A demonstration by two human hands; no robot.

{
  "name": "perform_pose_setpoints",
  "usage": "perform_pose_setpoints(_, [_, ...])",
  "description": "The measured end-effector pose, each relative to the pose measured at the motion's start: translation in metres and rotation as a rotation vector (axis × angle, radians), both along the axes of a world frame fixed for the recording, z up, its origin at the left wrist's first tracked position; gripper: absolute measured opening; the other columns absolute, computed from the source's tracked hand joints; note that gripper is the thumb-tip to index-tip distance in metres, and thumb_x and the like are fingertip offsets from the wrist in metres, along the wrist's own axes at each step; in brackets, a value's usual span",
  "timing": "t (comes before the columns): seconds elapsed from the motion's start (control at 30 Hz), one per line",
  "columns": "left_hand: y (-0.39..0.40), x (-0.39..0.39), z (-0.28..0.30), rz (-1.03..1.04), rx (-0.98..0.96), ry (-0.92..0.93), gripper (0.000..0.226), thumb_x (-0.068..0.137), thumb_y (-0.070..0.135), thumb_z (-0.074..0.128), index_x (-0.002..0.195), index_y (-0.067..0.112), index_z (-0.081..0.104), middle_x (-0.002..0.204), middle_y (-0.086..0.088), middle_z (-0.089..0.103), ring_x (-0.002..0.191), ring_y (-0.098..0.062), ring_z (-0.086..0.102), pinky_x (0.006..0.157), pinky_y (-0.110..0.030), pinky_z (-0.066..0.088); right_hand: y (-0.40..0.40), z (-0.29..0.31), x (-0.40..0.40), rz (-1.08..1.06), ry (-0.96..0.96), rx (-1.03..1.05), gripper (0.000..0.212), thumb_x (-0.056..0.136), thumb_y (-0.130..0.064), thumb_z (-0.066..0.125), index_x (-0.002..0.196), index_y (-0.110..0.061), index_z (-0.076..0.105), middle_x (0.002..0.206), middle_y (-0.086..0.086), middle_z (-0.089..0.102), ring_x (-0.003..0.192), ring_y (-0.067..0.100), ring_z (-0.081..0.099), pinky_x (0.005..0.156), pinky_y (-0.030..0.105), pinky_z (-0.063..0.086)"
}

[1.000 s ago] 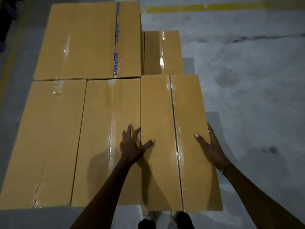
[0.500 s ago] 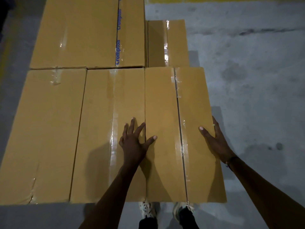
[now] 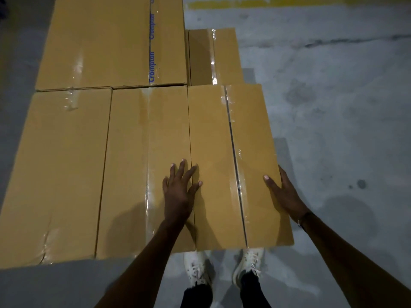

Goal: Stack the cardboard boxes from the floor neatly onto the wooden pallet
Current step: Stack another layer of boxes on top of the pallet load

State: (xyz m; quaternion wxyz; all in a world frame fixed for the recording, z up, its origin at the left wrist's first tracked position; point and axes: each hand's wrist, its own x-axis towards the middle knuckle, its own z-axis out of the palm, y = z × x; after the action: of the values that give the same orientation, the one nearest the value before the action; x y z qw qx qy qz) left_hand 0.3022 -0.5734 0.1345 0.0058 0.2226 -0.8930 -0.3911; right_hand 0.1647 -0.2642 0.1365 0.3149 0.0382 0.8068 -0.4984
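Several brown cardboard boxes sit packed side by side in one flat layer. The right-hand near box (image 3: pixel 238 134) has a taped seam down its top. My left hand (image 3: pixel 180 190) lies flat, fingers spread, across the joint between that box and the middle box (image 3: pixel 146 156). My right hand (image 3: pixel 283 192) presses against the right box's right edge, thumb on top and fingers down its side. A third near box (image 3: pixel 55 170) lies to the left. A large box with blue lettering (image 3: pixel 106 41) and a lower, smaller box (image 3: pixel 213 54) stand behind. The pallet is hidden under the boxes.
Grey concrete floor (image 3: pixel 333 107) stretches to the right and behind me. A yellow painted line (image 3: pixel 255 3) runs along the far edge. My white shoes (image 3: pixel 222 267) stand just in front of the right box's near edge.
The view has shifted a little and the right box looks slightly closer to the boxes behind. Both hands keep the same hold on it.
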Motion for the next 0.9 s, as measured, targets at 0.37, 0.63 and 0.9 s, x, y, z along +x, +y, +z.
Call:
perform_pose_setpoints(0.37, [0.034, 0.125, 0.003, -0.210, 0.025, -0.095, 0.062, 0.099, 0.065, 0.034, 0.156, 0.041, 0.037, 0.170, 0.015, 0.012, 0.160, -0.016, -0.002, 0.125, -0.054, 0.010, 0.046, 0.019, 0.113, -0.063, -0.058, -0.008, 0.070, 0.100, -0.057, 0.054, 0.162, -0.044, 0.024, 0.157, -0.014, 0.042, 0.144, 0.017, 0.042, 0.118, 0.043, 0.037])
perform_pose_setpoints(0.63, [0.034, 0.146, 0.004, -0.461, -0.225, -0.247, 0.101, 0.093, 0.047, 0.070, 0.164, 0.036, 0.000, 0.171, 0.012, -0.013, 0.158, -0.020, -0.015, 0.128, -0.056, 0.004, 0.053, 0.014, 0.124, -0.072, -0.140, -0.131, 0.063, 0.104, -0.049, 0.052, 0.159, -0.047, 0.021, 0.148, -0.008, 0.045, 0.131, 0.023, 0.048, 0.089, 0.042, 0.051])
perform_pose_setpoints(0.9, [0.055, 0.140, 0.011, -0.322, -0.342, -0.184, 0.086, 0.095, 0.024, 0.072, 0.164, 0.024, 0.021, 0.172, 0.005, 0.013, 0.159, -0.025, 0.012, 0.124, -0.056, 0.022, 0.062, -0.008, 0.120, -0.031, -0.057, -0.129, 0.067, 0.098, -0.064, 0.058, 0.156, -0.052, 0.028, 0.154, -0.005, 0.049, 0.135, 0.029, 0.052, 0.093, 0.052, 0.057])
